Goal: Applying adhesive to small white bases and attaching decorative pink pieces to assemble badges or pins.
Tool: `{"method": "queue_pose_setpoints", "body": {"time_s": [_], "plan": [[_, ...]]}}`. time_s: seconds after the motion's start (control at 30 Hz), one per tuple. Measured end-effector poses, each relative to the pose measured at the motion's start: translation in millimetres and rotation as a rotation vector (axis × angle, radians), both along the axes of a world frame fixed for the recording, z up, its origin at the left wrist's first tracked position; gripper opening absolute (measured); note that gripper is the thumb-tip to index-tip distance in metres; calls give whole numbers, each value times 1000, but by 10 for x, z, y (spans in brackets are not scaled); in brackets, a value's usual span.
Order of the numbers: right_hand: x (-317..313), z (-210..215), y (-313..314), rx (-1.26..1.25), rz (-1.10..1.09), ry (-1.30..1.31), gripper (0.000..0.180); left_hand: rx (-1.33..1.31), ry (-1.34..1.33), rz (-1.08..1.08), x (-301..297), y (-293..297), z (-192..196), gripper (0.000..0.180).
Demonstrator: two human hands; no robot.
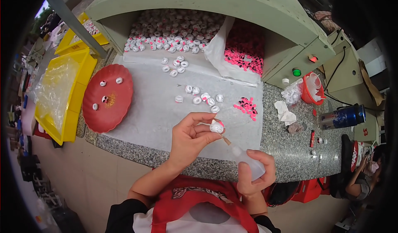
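My left hand (188,137) pinches a small white round piece (216,127) with a pink dot on it, held above the front of the granite counter (286,150). My right hand (256,173) grips a clear squeeze bottle (248,163) whose thin brown nozzle (226,141) points up at the underside of the piece. Several more white pieces (202,98) lie loose on the white sheet (153,112) just beyond my hands. A small cluster of pink dots (247,106) sits to the right of them.
A red plate (108,117) with a few white pieces lies at the left, beside a yellow tray (76,96) holding clear plastic. A green machine housing (232,4) shelters heaps of white pieces (174,29) and pink dots (244,50). At the right stand a red basket (309,94) and a blue can (343,117).
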State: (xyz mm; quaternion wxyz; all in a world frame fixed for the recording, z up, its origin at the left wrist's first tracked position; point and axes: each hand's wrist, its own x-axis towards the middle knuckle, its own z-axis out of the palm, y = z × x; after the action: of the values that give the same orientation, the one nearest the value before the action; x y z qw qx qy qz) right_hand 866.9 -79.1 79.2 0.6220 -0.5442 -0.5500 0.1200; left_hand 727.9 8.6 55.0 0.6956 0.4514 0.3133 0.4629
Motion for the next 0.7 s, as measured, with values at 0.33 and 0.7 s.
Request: {"method": "queue_pose_setpoints", "body": {"time_s": [0.33,0.7], "plan": [[40,5,106,87,43,-125,25,68,-42,56,53,-39,29,31],[58,77,144,50,96,-185,24,167,16,98,50,-13,14,31]]}}
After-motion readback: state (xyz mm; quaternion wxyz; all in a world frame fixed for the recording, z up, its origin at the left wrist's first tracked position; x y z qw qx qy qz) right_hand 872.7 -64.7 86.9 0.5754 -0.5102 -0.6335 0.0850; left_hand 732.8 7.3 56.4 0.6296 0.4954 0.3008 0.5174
